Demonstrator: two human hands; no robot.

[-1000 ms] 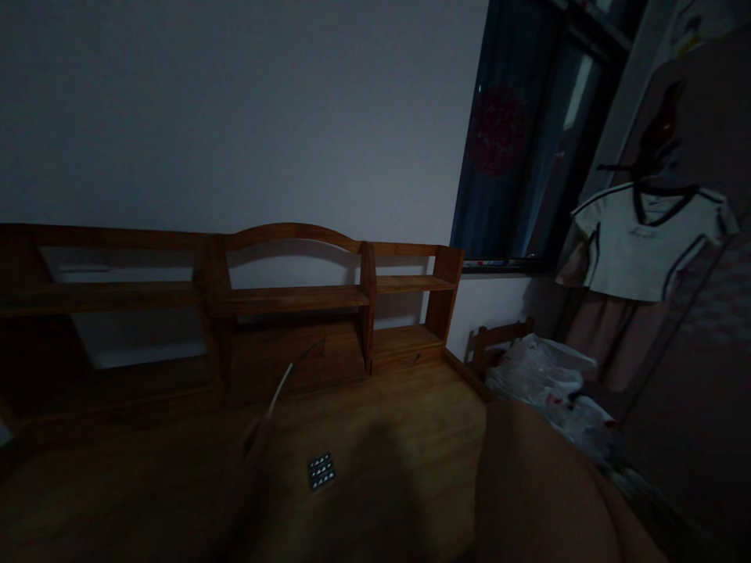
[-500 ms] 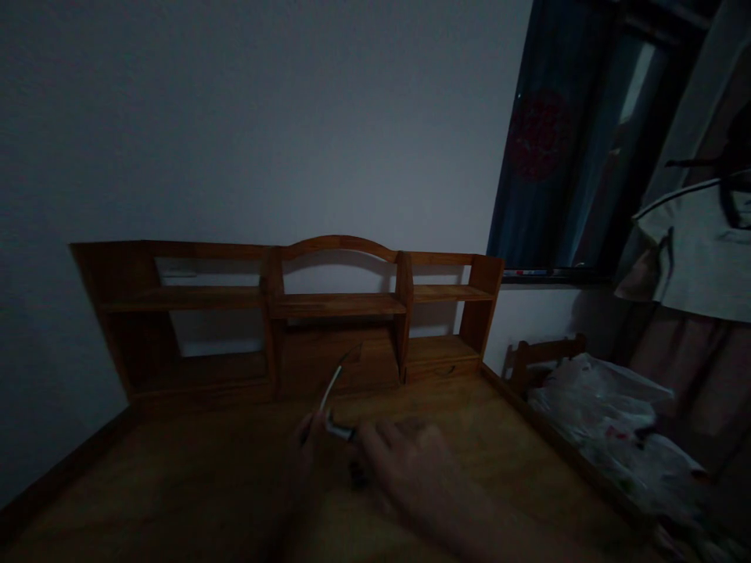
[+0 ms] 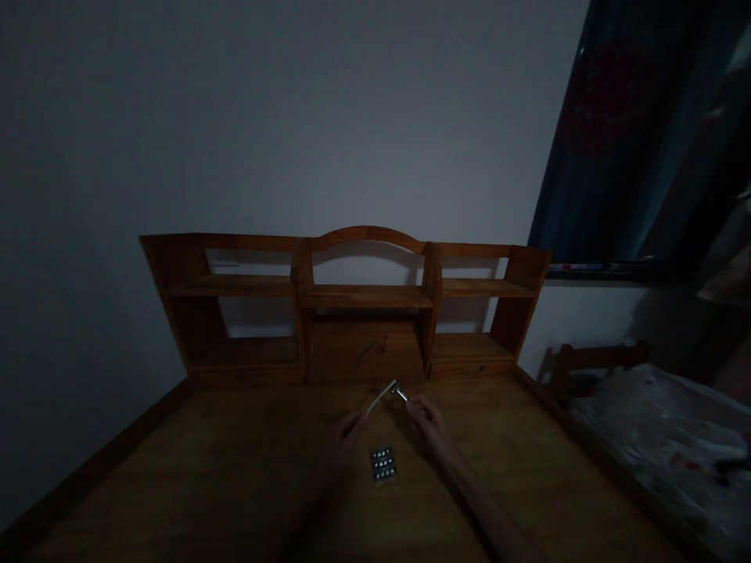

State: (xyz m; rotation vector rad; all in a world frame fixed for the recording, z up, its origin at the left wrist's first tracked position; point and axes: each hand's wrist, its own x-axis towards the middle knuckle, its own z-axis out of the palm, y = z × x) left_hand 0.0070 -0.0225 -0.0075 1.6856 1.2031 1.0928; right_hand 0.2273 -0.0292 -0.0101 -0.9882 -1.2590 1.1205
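Observation:
My left hand (image 3: pixel 346 436) is closed around the lower end of a thin pale stick (image 3: pixel 380 397), which slants up to the right. In my closed right hand (image 3: pixel 429 422) is the silver handle of a razor (image 3: pixel 400 393), its short crosswise head pointing up and left. The razor's head is at the stick's upper end; the dim light hides whether they touch. Between my forearms a small dark pack (image 3: pixel 383 464) with rows of pale triangular marks lies flat on the wooden desk (image 3: pixel 246 461).
A wooden shelf unit (image 3: pixel 367 295) stands along the desk's back edge, against the wall. Beyond the raised right rim (image 3: pixel 578 434) are clear plastic bags (image 3: pixel 662 422) and a wooden chair back (image 3: pixel 604 358). A dark window (image 3: pixel 622 141) is at upper right.
My view has turned left and the hands appear smaller, farther off. The razor has moved to the stick's upper end, and the dark pack now shows plainly between my arms.

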